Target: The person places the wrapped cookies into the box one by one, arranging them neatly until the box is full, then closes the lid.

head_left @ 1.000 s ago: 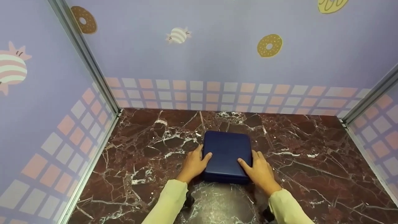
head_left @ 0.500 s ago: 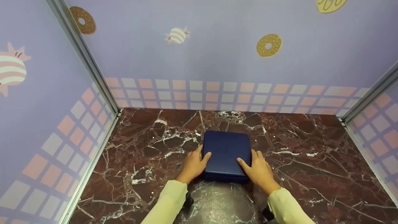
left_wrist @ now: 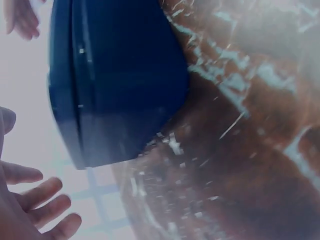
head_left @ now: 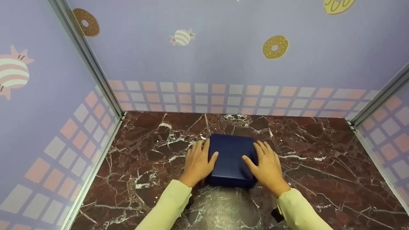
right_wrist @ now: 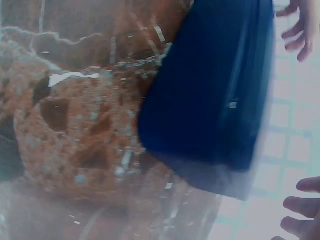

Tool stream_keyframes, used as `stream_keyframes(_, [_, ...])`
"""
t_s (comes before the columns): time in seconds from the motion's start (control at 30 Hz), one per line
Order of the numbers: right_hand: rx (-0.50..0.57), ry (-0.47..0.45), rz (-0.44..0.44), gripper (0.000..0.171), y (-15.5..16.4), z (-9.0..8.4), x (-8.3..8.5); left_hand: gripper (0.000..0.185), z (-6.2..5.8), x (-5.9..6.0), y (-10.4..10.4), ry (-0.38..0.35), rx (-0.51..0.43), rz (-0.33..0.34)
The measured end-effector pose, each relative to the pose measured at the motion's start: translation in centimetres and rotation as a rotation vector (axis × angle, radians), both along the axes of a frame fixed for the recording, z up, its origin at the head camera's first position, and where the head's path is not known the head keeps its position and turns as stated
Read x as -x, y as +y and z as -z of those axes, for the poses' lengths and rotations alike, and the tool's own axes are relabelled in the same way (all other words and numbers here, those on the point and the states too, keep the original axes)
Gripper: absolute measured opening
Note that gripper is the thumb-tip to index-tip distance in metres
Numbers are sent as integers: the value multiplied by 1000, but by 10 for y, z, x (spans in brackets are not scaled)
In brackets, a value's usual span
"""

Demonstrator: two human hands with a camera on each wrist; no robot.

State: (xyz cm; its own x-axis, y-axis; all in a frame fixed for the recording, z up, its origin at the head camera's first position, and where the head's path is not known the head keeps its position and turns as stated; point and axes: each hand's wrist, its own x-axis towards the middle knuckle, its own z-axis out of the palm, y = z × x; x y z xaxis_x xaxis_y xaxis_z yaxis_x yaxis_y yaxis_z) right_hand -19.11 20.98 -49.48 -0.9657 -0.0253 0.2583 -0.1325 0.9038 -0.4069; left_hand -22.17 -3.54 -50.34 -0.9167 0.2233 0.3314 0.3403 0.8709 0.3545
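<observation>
A dark blue rectangular case [head_left: 231, 156] with rounded corners lies flat on the marbled surface, its plain top facing up. In the left wrist view, a seam runs along the front of the case [left_wrist: 120, 75]. At its left side is my left hand [head_left: 198, 162], fingers extended and spread, thumb near the left edge of the top. My right hand [head_left: 267, 164] is at the right side in a mirrored pose, its thumb over the top. Both wrist views show fingers [left_wrist: 42, 195] apart from the case, holding nothing.
The dark red marbled surface [head_left: 153, 179] has white veins. Lilac panels with candy and doughnut prints form a back wall [head_left: 223, 64] and a left wall [head_left: 48, 105]. Metal posts [head_left: 92, 70] stand at the corners.
Both hands, earlier gripping the case's sides, have loosened and lifted. Their fingers now reach farther forward and spread out. The case stays in place.
</observation>
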Motion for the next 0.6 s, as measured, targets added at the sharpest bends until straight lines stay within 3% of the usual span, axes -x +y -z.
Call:
stream_keyframes(0.33, [-84,-25,-103,82,-9,-30,-8,70,-28,-10,9,-21,177,64])
stream_keyframes(0.6, [-89,-6,-141,80,-18,-36,-11,69,-35,-15,12,28,210,91])
